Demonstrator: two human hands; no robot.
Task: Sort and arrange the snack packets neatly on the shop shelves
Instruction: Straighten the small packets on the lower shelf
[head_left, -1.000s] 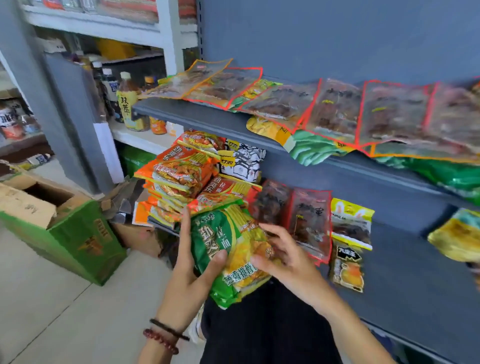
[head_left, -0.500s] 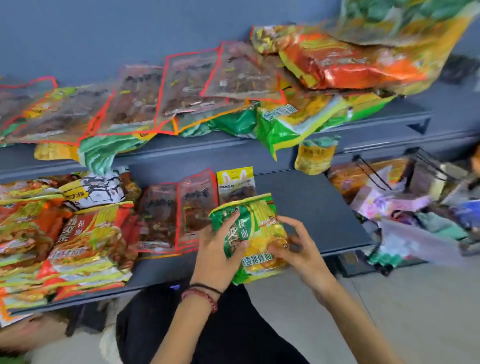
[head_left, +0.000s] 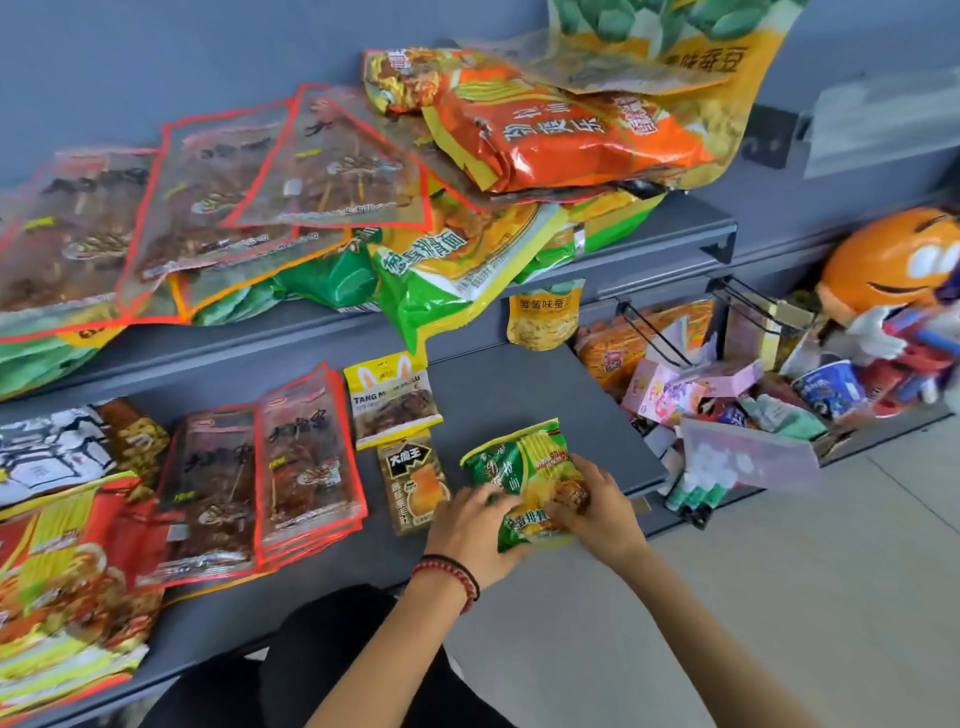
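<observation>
Down from mid-air comes the green packet (head_left: 524, 483), now at the lower shelf (head_left: 519, 384), just right of the black packet (head_left: 413, 483) — left hand (head_left: 470, 525) and right hand (head_left: 597, 509) both grip it. I'd lay it flat, edges parallel to that black packet — no overlap.

Small shop. Grey metal shelves (head_left: 519, 395) in two tiers carry snack packets (head_left: 306, 457), many of one kind, stacked or overlapped in rows along the edges. Past the lower tier's right end, a wire rack (head_left: 654, 332) holds small goods, an orange mascot figure (head_left: 883, 260) beside it. Tiled floor (head_left: 779, 597).
</observation>
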